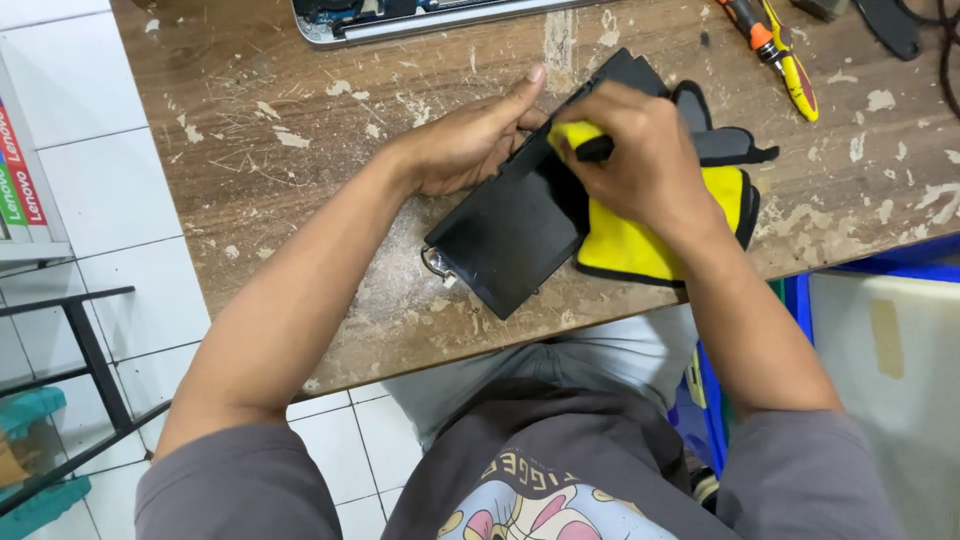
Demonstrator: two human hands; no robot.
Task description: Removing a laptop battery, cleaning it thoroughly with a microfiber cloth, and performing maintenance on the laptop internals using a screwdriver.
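Black flat panel (505,230) near table edge (330,375), left hand (470,140) steadying, right hand (645,160) pressing yellow cloth (640,245)

There are two hands over the counter (300,170): one left hand (470,140) and one right hand (640,160). There is one flat black panel (510,235) and one yellow cloth with black edge (640,245). At the far edge I count one screwdriver with orange and yellow handle (780,55) and one open laptop base (400,20). One black metal rack (80,340) stands at the left.
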